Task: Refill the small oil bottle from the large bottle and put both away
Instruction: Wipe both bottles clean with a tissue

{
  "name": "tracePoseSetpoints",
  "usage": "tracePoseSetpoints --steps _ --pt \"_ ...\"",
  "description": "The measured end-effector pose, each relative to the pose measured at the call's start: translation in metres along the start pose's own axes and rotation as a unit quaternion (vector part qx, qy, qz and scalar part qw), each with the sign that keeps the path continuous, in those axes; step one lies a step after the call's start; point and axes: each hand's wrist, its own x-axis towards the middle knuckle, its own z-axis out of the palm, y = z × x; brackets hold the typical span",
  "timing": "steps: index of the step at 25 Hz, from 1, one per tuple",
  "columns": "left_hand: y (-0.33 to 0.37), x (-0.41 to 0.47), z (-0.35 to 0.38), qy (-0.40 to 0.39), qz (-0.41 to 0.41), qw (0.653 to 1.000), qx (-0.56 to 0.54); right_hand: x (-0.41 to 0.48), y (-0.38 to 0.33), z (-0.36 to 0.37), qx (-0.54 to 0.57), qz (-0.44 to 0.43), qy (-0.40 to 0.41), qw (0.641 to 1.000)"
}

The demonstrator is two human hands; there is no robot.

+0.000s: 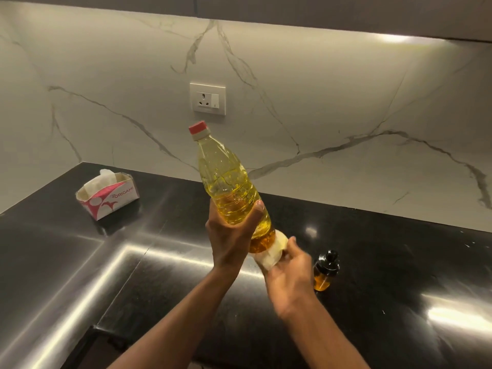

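Grips the big bottle (226,177) low on its body with the left hand (231,233), thumb across the near side, fingers curled round the far side, clamped firmly. Holds it clear of the counter (399,262) in the middle of the frame, tilted, with the base toward lower right and the neck toward upper left. Red cap (197,127) on, just below the socket (207,98) as seen in the frame. Yellow oil inside, bubbly in the upper part and darker amber near the base; exact level hard to tell.

Cups a white tissue (271,251) against the bottle's base with the right hand (290,275), fingers curled round tissue and base together. Wrists close, forearms coming up from the bottom edge of the frame.

Just right of the right hand, on the counter: small bottle (324,270), upright, black top on, amber oil in its lower part. Apart from the big bottle; touching the hand or not, cannot tell.

Upper left of the frame, on the counter near the corner: tissue box (107,194), red and white, open on top, a white sheet poking out.

Behind it all, a pale marble wall (319,102) with grey veins, the socket in its upper middle. Bright streaks of reflected light on the black counter at lower left and far right.
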Motion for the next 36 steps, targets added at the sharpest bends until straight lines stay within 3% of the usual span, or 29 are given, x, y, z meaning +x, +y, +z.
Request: tracePoseSetpoints --steps 5,9,14,17,20,22,23,26,29,32,36 --pt "0.002 0.001 -0.004 0.003 0.025 0.999 0.036 -0.004 0.008 0.001 -0.047 0.044 0.006 0.998" --pt "-0.001 0.000 -0.007 0.006 0.027 0.998 0.055 -0.002 -0.001 -0.012 -0.015 0.032 0.025 0.999" --pt "-0.004 -0.011 -0.010 -0.012 0.040 0.997 0.067 -0.005 0.005 -0.017 -0.108 0.061 0.030 0.992" --pt "-0.002 -0.011 -0.015 0.012 0.039 0.996 0.076 -0.015 0.010 -0.029 -0.223 -0.039 0.032 0.973" --pt "0.001 -0.017 -0.011 0.019 0.019 0.998 0.065 -0.003 0.016 -0.020 -0.412 -0.172 -0.027 0.894" --pt "0.002 -0.022 -0.007 0.016 0.017 0.998 0.058 0.016 0.007 -0.008 -0.448 -0.213 -0.036 0.868" --pt "0.004 -0.023 -0.005 0.017 0.018 0.998 0.059 0.027 -0.002 -0.002 -0.434 -0.185 -0.033 0.881" --pt "0.009 -0.022 -0.002 0.017 0.029 0.998 0.055 0.048 -0.021 0.001 -0.291 0.023 -0.097 0.951" --pt "0.012 -0.016 0.001 0.003 0.048 0.997 0.061 0.044 -0.006 -0.010 -0.119 0.126 -0.123 0.977" --pt "0.009 -0.009 -0.004 -0.017 0.065 0.994 0.090 0.033 0.003 -0.023 -0.064 0.135 -0.092 0.984" --pt "-0.004 -0.004 -0.016 -0.002 0.052 0.993 0.101 0.020 -0.019 -0.028 -0.130 0.046 -0.056 0.989"
